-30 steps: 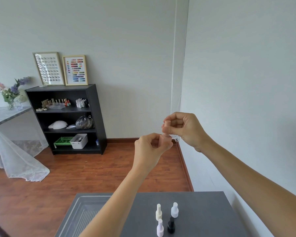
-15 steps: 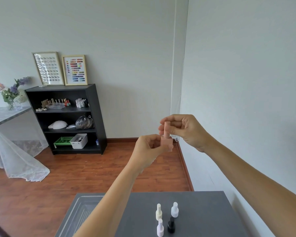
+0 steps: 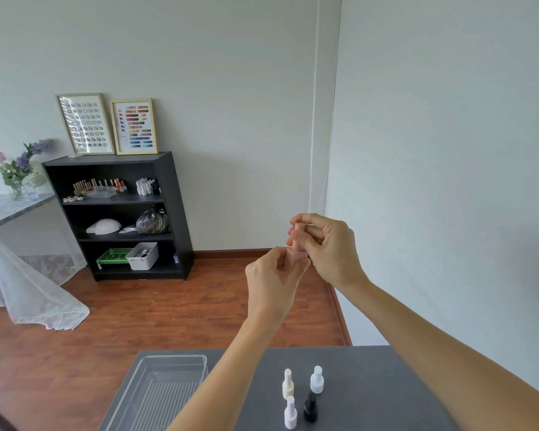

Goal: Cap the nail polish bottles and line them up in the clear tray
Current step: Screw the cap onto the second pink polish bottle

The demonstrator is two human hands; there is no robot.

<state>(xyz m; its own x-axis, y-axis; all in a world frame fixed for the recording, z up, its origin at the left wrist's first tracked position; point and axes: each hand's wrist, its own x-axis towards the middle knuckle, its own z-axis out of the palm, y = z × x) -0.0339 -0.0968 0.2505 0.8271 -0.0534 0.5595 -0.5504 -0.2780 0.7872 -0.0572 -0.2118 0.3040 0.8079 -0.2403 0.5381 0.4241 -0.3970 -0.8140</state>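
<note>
1. Capping in hand: left hand [image 3: 269, 283] grips the pink bottle [image 3: 296, 255] well above the tabletop [image 3: 371, 393]; right hand [image 3: 327, 247] fingers pinch its cap [image 3: 298, 229].
2. Next, likely: seat the cap, then lower to the clear tray [image 3: 168, 390], left of four capped bottles [image 3: 302, 396].
3. Thread seating hidden by fingers; tray's near end cut off.
</note>
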